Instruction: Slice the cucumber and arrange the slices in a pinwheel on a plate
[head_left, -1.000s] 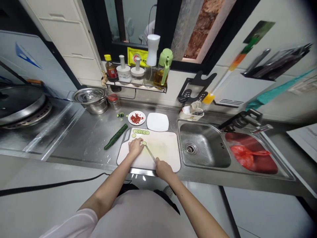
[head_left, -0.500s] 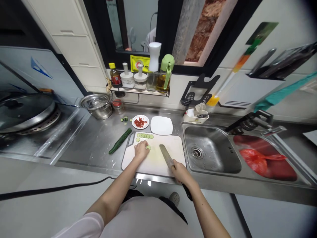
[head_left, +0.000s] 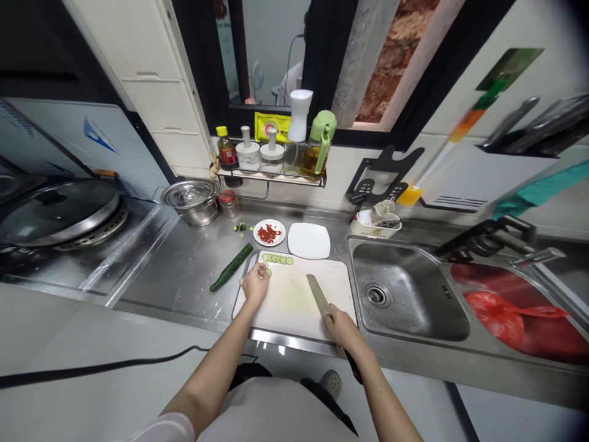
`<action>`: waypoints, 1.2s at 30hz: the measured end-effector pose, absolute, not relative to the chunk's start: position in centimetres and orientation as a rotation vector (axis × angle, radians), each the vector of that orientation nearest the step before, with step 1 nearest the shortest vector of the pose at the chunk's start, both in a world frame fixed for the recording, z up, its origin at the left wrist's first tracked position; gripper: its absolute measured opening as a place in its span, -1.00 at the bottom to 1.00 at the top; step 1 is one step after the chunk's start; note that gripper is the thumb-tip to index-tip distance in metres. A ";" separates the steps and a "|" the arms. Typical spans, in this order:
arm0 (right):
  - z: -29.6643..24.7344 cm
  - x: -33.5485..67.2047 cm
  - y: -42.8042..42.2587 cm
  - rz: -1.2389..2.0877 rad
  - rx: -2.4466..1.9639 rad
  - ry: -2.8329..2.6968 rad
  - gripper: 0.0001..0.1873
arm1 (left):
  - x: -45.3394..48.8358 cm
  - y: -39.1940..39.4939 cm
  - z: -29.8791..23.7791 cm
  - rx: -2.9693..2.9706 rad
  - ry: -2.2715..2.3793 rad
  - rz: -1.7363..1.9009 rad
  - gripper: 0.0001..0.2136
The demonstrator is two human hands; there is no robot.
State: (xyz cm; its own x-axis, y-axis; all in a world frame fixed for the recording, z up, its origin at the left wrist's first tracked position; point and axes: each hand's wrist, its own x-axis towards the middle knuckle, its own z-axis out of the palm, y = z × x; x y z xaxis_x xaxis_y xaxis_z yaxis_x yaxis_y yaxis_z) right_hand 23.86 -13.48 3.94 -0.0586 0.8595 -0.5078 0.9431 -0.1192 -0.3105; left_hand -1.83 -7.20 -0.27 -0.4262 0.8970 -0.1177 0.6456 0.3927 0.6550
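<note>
A white cutting board point(head_left: 294, 301) lies on the steel counter in front of me. My left hand point(head_left: 254, 283) rests on its far left part, fingers curled on cucumber slices beside a row of cucumber slices point(head_left: 277, 259) along the back edge. My right hand point(head_left: 339, 326) is closed on the handle of a knife point(head_left: 317, 294), whose blade lies flat over the board's right side, pointing away from me. A whole piece of cucumber point(head_left: 231, 267) lies on the counter left of the board.
Behind the board stand a small plate of chopped red chilli point(head_left: 269, 232) and an empty white square plate point(head_left: 308, 240). A double sink point(head_left: 405, 294) is to the right, with a red bag point(head_left: 501, 313) in the far basin. A lidded pot point(head_left: 191, 200), a wok lid point(head_left: 59, 212) and a condiment rack point(head_left: 271, 162) are at the back left.
My right hand drew the knife away from the cucumber to the board's right side. My left hand slid the cut slices toward the row at the back edge. The view shifted left.
</note>
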 end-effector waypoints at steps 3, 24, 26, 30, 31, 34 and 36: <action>3.8 23.8 -13.4 -0.912 2.052 1.986 -0.75 | -2.7 -6.5 -0.5 1.300 2.244 0.725 -0.77; 4.2 23.5 -13.7 -0.854 2.016 1.953 -0.69 | -2.5 -5.4 -0.2 1.526 2.359 0.447 -0.75; 4.1 23.4 -13.8 -0.830 2.018 1.952 -0.69 | -1.7 -5.1 -0.1 1.577 2.313 0.491 -0.74; 4.1 23.2 -13.9 -0.815 2.033 1.940 -0.71 | 0.8 -3.8 0.2 1.696 2.194 0.525 -0.74; 4.1 23.2 -13.9 -0.818 2.032 1.940 -0.71 | 1.4 -3.4 0.2 1.719 2.167 0.512 -0.73; 4.0 23.2 -13.9 -0.832 2.026 1.935 -0.70 | 3.1 -2.3 0.2 1.779 2.106 0.419 -0.71; 4.0 23.2 -13.9 -0.835 2.026 1.926 -0.69 | 3.8 -1.9 0.1 1.801 2.102 0.356 -0.70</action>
